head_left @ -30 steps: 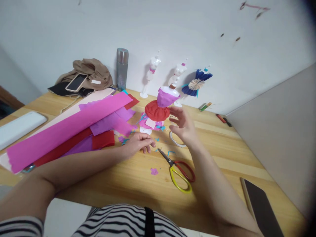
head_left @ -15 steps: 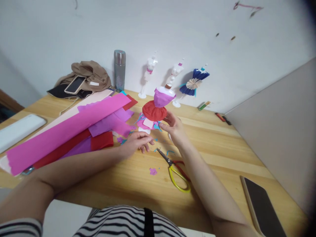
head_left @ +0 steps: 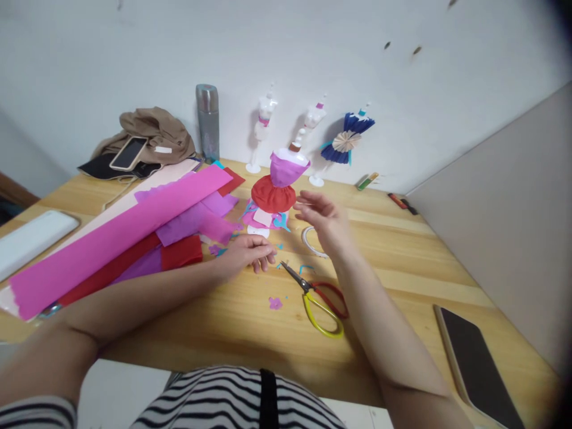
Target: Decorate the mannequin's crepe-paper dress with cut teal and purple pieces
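A small dress form (head_left: 289,169) wears a purple crepe-paper top and a gathered red skirt (head_left: 273,195). My right hand (head_left: 325,219) is beside the skirt's right edge, fingers stretched and apart, with nothing in them. Loosely bent over the table, my left hand (head_left: 251,253) shows no object in its fingers. Scissors (head_left: 307,286) with one yellow and one red handle lie partly spread between my forearms. A roll of tape (head_left: 308,243) is below my right hand. Near the scissors rests a purple paper flower (head_left: 275,303). Pink and blue paper scraps (head_left: 261,215) surround the dress form's base.
Pink, purple and red crepe paper (head_left: 129,223) covers the left side. Behind stand a thermos (head_left: 208,123), two white dress forms (head_left: 267,113) and one in a blue paper dress (head_left: 346,143). Phones lie on a brown cloth (head_left: 156,131) and at right (head_left: 478,363).
My right hand has drawn away from the red skirt to the right, and its fingers have straightened, uncovering the tape roll. My left hand has stayed nearly in place.
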A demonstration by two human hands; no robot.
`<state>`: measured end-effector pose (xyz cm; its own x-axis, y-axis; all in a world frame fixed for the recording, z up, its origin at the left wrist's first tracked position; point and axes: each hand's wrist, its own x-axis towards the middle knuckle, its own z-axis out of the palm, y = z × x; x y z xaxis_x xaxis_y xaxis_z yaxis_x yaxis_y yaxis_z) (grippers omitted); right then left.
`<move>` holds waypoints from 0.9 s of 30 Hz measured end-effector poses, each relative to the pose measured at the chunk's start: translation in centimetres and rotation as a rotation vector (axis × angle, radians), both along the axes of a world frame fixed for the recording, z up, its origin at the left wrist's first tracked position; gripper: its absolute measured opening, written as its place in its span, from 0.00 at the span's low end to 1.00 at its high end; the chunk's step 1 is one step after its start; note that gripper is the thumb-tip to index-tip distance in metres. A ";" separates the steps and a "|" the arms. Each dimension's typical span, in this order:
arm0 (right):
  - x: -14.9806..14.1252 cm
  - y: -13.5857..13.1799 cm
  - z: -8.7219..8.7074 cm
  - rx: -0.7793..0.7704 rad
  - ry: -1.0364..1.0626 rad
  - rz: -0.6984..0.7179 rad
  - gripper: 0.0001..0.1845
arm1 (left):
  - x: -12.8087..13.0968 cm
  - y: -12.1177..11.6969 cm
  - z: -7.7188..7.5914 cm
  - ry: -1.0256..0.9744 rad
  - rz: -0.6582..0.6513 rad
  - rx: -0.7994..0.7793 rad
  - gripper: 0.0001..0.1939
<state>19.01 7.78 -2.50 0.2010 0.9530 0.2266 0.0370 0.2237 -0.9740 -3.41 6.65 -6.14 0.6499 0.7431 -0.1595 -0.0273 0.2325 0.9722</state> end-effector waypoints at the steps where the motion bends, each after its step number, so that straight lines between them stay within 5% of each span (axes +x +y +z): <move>1: 0.3 -0.2 0.4 -0.002 0.006 -0.028 0.20 | 0.0 0.1 0.0 0.040 -0.030 0.020 0.19; 4: 0.7 -0.9 1.6 -0.008 -0.021 -0.076 0.19 | -0.1 -0.1 0.6 0.177 -0.163 0.135 0.16; 7: 0.7 -1.6 2.6 0.016 -0.100 -0.124 0.24 | 0.2 -1.1 1.8 0.244 -0.280 0.438 0.16; 11: 0.8 -1.9 2.8 0.008 -0.162 -0.123 0.32 | 0.8 -2.8 3.0 0.259 -0.297 0.630 0.22; 14: 1.6 -1.5 2.1 -0.206 -0.141 0.048 0.31 | 1.1 -2.7 3.0 0.267 -0.150 0.379 0.30; 18: 2.3 -0.7 0.1 -0.561 0.031 0.397 0.20 | 0.8 -0.8 2.3 0.174 0.107 0.023 0.24; 22: 1.6 -0.2 -1.9 -0.615 0.174 0.541 0.21 | 0.5 0.0 1.4 -0.048 0.207 -0.274 0.20; 27: 0.6 0.0 -3.4 -0.619 0.345 0.698 0.25 | 1.3 -0.5 0.8 -0.207 0.303 -0.310 0.20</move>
